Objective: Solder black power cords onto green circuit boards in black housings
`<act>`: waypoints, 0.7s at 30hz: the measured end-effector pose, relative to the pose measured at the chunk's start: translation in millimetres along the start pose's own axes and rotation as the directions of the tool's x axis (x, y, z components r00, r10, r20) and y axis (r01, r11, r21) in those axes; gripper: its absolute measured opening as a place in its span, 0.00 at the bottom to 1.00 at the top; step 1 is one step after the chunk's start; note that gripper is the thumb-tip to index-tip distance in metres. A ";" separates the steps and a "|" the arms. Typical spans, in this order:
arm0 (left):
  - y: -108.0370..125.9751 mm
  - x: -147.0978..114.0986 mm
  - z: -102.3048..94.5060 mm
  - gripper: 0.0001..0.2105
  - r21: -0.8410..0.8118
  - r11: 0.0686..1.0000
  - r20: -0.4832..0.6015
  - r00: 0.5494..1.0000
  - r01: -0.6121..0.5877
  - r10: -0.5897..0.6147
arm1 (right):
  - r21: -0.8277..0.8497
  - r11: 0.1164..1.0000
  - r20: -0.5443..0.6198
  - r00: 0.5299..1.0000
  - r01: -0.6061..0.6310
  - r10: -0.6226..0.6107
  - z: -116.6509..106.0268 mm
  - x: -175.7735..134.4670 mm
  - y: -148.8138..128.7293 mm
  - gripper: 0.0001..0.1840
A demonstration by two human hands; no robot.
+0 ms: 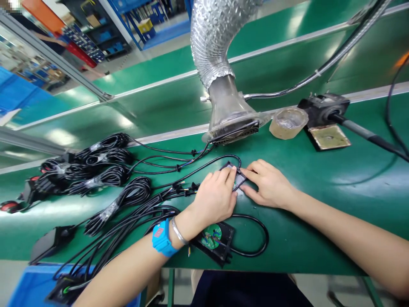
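A small black plastic housing with a pale inner face lies on the green bench, a black cable curving into its far corner. My left hand grips it from the left, fingers bent over its top and hiding much of it. From the other side, my right hand holds its right edge between thumb and fingers. Nearer to me, partly under my left wrist, lies another open black housing with a round green circuit board and coloured wires inside. A blue wrist strap and a metal bangle circle my left wrist.
Coiled black cables crowd the bench's left side. A fume extraction hood hangs beyond my hands. At the back right stand a round tape-like container and a soldering iron in its holder. A blue bin sits below the front left edge.
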State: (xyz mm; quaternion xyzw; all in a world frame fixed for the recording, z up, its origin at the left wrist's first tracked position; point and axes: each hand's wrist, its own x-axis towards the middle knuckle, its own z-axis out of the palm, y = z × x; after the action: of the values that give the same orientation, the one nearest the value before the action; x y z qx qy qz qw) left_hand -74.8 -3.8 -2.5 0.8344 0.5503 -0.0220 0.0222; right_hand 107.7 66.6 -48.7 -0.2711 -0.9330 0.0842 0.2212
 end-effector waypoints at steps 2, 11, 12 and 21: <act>-0.3 -0.5 0.3 0.27 -0.009 1.000 0.002 1.000 0.005 -0.005 | 0.001 1.000 -0.019 1.000 -0.021 0.021 2.4 -2.5 -2.6 0.23; -6.4 5.4 3.8 0.26 -0.045 0.995 0.024 0.996 -0.090 0.091 | -0.042 0.999 0.011 1.000 0.024 -0.023 3.3 -2.7 0.2 0.23; -9.7 3.9 1.4 0.26 -0.080 0.992 0.037 0.995 -0.093 0.096 | -0.043 0.999 0.015 0.999 0.032 -0.031 0.4 -2.3 1.2 0.23; -54.7 -104.5 -53.0 0.23 -0.383 0.918 -0.099 0.984 0.102 -0.151 | 0.046 0.999 0.067 0.998 0.018 -0.021 -29.1 -13.4 -80.9 0.14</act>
State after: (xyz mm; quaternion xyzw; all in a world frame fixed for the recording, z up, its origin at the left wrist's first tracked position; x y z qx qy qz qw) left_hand -165.5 -74.9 56.1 0.7768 0.5975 0.1355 0.1455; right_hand 93.2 -7.5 -5.4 -0.2537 -0.9404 0.1124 0.1966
